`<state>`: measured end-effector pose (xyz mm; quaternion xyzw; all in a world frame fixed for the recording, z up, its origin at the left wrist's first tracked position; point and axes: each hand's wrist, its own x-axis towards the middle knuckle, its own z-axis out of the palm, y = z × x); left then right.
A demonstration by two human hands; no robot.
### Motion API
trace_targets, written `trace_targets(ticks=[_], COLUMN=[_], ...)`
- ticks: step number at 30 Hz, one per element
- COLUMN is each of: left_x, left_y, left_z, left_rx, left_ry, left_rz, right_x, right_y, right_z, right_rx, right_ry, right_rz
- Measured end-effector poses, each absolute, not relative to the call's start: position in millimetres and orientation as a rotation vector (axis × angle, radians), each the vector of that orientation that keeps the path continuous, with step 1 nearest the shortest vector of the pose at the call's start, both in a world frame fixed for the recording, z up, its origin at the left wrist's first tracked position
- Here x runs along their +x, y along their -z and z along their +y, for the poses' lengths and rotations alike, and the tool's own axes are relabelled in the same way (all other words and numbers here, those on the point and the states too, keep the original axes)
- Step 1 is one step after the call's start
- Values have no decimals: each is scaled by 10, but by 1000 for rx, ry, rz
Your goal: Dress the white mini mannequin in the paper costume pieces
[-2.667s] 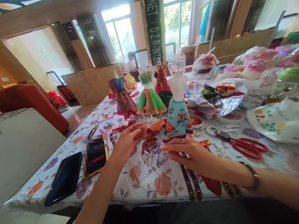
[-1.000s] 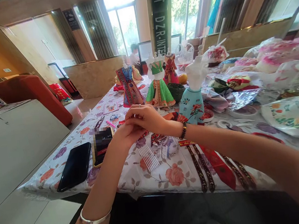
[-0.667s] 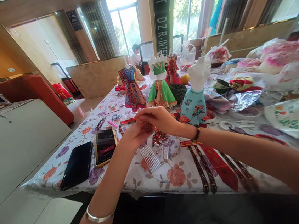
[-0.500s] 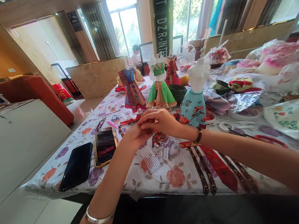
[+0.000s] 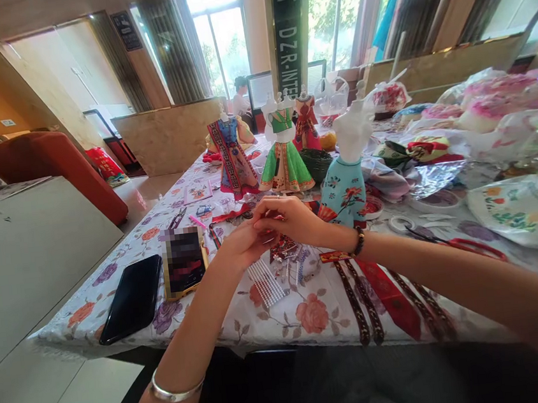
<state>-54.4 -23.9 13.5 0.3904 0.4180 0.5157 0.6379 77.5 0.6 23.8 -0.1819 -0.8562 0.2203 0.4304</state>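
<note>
Over the table my left hand point(image 5: 244, 241) and my right hand point(image 5: 292, 218) meet, fingers curled and pressed together. What they pinch, if anything, is hidden between them. Just below lies a strip sheet of pearl beads point(image 5: 267, 283), with red patterned fabric point(image 5: 284, 250) and small beads beside it. A white dress form in a light blue skirt point(image 5: 343, 187) stands just beyond my right hand. Behind my hands are a doll form in a green dress point(image 5: 287, 164) and one in a blue and red dress point(image 5: 233, 160).
Two phones, one black point(image 5: 132, 299) and one in a yellow case point(image 5: 184, 262), lie at the left. Dark trims and a red strip point(image 5: 389, 298) lie near the front edge. Red-handled scissors point(image 5: 476, 247) and white tape point(image 5: 400, 223) are at the right. A person point(image 5: 241, 97) sits far back.
The view has shifted slightly, so the table and its contents sit a little further left. My hands remain pressed together with only slight finger movement.
</note>
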Motion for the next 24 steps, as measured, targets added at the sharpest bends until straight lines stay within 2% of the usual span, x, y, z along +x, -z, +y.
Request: trace_targets(ticks=[7,14,24], left_x=[-816,-845,-840], left_y=[-213,-258,-226], left_z=[-159,-184,-163], left_rx=[979,1058,1337], left_ry=[-1215,-1171,-1053], left_rz=[1223,1278,1379], right_x=[937,961,977], right_y=[1,277,78], right_z=[7,57,-46], right_rx=[-431,-412,-549], right_ry=[-595,-611,-630], right_rz=[-2279,-2515,-2460])
